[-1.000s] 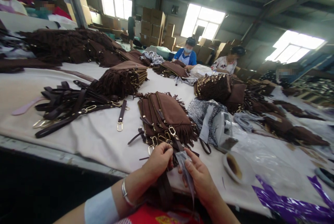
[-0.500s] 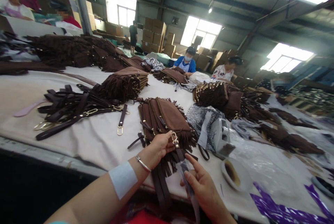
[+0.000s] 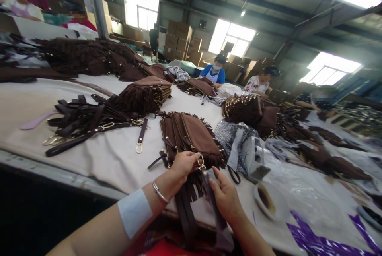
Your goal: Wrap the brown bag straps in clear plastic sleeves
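My left hand [image 3: 185, 165] pinches the gold snap hook [image 3: 201, 160] at the end of a dark brown strap [image 3: 217, 208]. Just below the hook, my right hand [image 3: 224, 192] grips the same strap between thumb and fingers. A clear, greyish film [image 3: 211, 175] lies over the strap by my right thumb. The strap's lower end hangs past the table edge toward my lap. Behind both hands lies a stack of brown fringed bags [image 3: 197, 132] with gold zips. More dark straps [image 3: 185, 212] hang down beneath my left hand.
Left on the table are a pile of straps [image 3: 80, 123] and one short strap [image 3: 142, 136]. To the right stand a tape dispenser [image 3: 253, 158] and a tape roll [image 3: 270, 202], near purple plastic [image 3: 316, 234]. Other people, one in blue [image 3: 213, 74], sit across the table.
My right hand has slid up the strap, closer to the hook, and the film with it. My left hand keeps its pinch on the hook. The view has shifted slightly.
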`<state>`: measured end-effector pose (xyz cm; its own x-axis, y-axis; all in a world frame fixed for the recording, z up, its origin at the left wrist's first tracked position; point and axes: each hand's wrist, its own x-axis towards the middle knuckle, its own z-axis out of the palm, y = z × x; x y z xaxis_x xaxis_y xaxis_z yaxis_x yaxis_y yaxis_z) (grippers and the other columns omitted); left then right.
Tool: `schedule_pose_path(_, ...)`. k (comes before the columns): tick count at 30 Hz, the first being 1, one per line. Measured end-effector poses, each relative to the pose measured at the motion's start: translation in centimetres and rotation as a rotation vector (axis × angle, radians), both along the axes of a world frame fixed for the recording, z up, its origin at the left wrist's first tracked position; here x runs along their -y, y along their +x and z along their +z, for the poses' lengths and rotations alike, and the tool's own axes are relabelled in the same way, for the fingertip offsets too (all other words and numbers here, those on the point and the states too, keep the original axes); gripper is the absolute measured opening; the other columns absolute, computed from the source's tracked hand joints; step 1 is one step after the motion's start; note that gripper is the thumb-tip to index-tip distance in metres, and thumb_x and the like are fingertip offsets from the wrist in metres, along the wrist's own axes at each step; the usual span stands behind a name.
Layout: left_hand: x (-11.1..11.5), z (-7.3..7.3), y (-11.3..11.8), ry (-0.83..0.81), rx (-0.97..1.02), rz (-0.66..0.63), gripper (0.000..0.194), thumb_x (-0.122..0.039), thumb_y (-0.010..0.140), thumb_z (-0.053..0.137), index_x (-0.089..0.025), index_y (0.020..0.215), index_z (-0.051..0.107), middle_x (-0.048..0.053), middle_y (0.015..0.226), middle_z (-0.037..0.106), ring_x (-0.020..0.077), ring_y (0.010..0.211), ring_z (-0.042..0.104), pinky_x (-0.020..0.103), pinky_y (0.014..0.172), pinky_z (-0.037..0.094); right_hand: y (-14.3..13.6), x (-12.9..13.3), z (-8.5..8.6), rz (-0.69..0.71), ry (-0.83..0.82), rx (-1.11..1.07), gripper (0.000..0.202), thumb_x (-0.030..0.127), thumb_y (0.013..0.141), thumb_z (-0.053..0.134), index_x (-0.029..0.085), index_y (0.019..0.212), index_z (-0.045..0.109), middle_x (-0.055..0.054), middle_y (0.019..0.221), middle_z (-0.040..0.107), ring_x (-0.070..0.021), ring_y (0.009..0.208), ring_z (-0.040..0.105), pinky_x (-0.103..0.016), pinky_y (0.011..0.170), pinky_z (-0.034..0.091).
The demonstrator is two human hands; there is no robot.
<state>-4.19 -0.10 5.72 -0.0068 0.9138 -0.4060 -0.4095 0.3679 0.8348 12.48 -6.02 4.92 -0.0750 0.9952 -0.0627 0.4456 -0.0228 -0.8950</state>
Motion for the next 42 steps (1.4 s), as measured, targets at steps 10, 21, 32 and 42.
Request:
schedule_pose_path(10, 0.1, 0.5, 0.0, 0.013, -0.122, 0.022, 0.016, -0.027, 0.068, 0.075, -0.014, 0.067, 0.066, 0.004, 0.068, 0.066, 0.0154, 0.068, 0.061, 0.024, 0.058, 0.047, -2.6, -3.9, 1.6, 0.057, 0.031, -0.007, 0.054, 0.046, 0.088, 0.048, 0.015, 0.131, 0.054, -0.007, 0.09, 0.073, -0.0197, 0.059, 0.066, -0.031, 0.057, 0.054)
schedule_pose_path(21, 1.6, -0.4, -0.9, -0.037, -0.085, -0.099, 0.021, -0.035, 0.076, 0.064, -0.015, 0.078, 0.066, 0.005, 0.075, 0.064, 0.0141, 0.064, 0.058, 0.027, 0.055, 0.048, -3.7, -6.5, 0.7, -0.004, 0.011, 0.074, 0.061, 0.044, 0.084, 0.052, 0.009, 0.134, 0.053, -0.01, 0.085, 0.074, -0.0236, 0.064, 0.068, -0.033, 0.056, 0.053)
schedule_pose_path(32, 0.7, -1.2, 0.2, -0.079, -0.044, 0.012, 0.025, -0.032, 0.072, 0.068, -0.015, 0.059, 0.055, -0.004, 0.051, 0.048, 0.0072, 0.045, 0.043, 0.02, 0.046, 0.034, -3.1, -5.8, 0.4, 0.041, 0.064, 0.162, 0.067, 0.053, 0.085, 0.05, 0.005, 0.132, 0.052, -0.004, 0.066, 0.07, -0.0232, 0.065, 0.066, -0.031, 0.062, 0.05)
schedule_pose_path(42, 1.1, -1.0, 0.8, -0.099, -0.06, -0.005, 0.032, -0.047, 0.072, 0.068, -0.016, 0.071, 0.061, -0.003, 0.06, 0.054, 0.0095, 0.051, 0.047, 0.022, 0.049, 0.038, -3.8, -6.3, 0.7, 0.014, 0.137, 0.21, 0.068, 0.045, 0.085, 0.05, 0.006, 0.14, 0.043, -0.001, 0.058, 0.065, -0.0224, 0.06, 0.062, -0.032, 0.064, 0.046)
